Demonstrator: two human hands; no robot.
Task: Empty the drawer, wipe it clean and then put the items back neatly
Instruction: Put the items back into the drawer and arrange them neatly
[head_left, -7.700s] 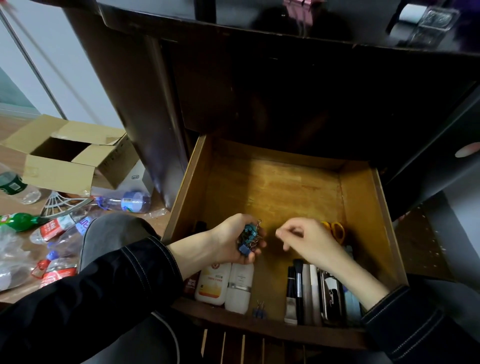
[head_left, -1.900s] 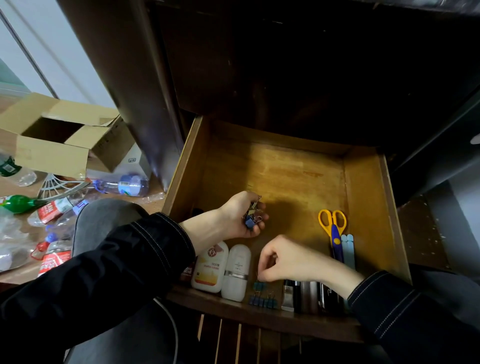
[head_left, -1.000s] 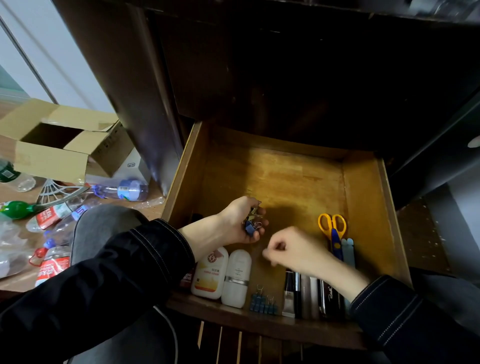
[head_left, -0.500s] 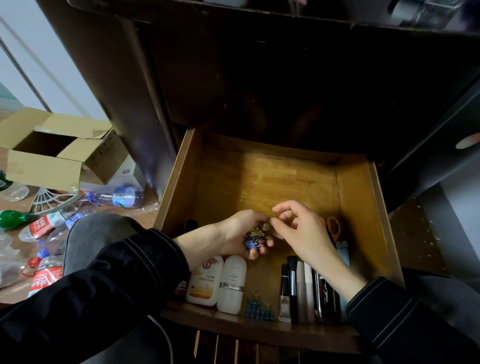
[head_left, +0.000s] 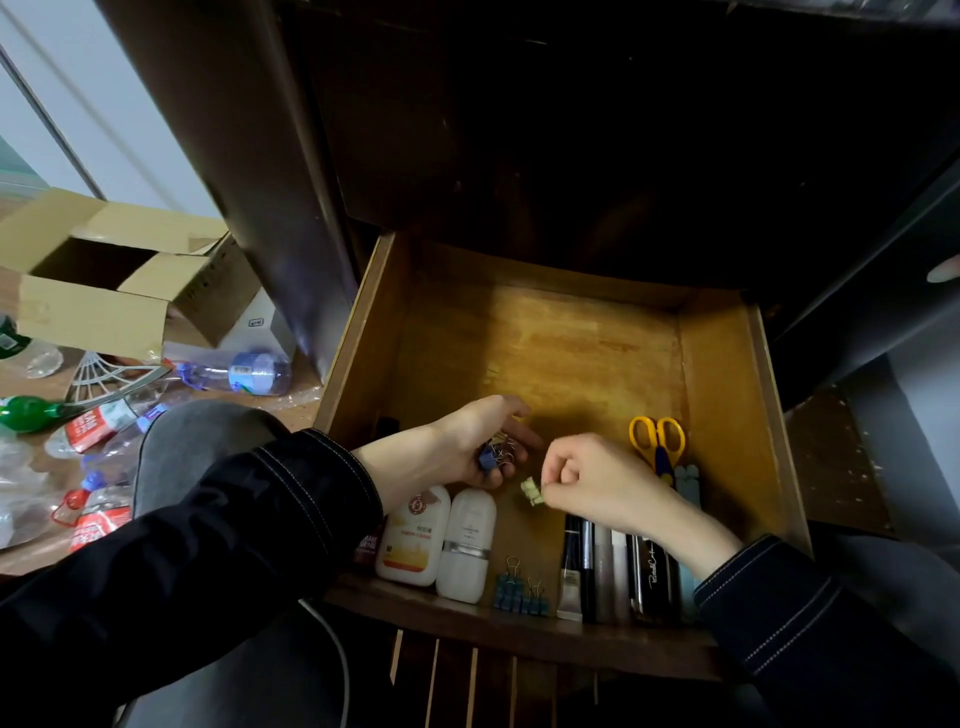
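The wooden drawer (head_left: 727, 395) is pulled out below me. My left hand (head_left: 467, 441) cups a small bunch of binder clips (head_left: 496, 452) over the drawer's middle. Just right of it, my right hand (head_left: 597, 480) pinches one pale green clip (head_left: 531, 491) above the drawer floor. Along the front wall stand a row of blue binder clips (head_left: 519, 597), two white bottles (head_left: 441, 540) to their left, and pens and tubes (head_left: 613, 571) to their right. Yellow-handled scissors (head_left: 657, 439) lie at the right.
Dark cabinet (head_left: 571, 130) looms above the drawer. On the floor to the left sit an open cardboard box (head_left: 104, 280) and several plastic bottles (head_left: 239, 371). My knee in grey trousers (head_left: 197, 441) is beside the drawer's left wall.
My right hand has taken a pale clip from the bunch in my left hand and drawn it down and right. Since the earliest frames the row of blue clips at the front has grown.
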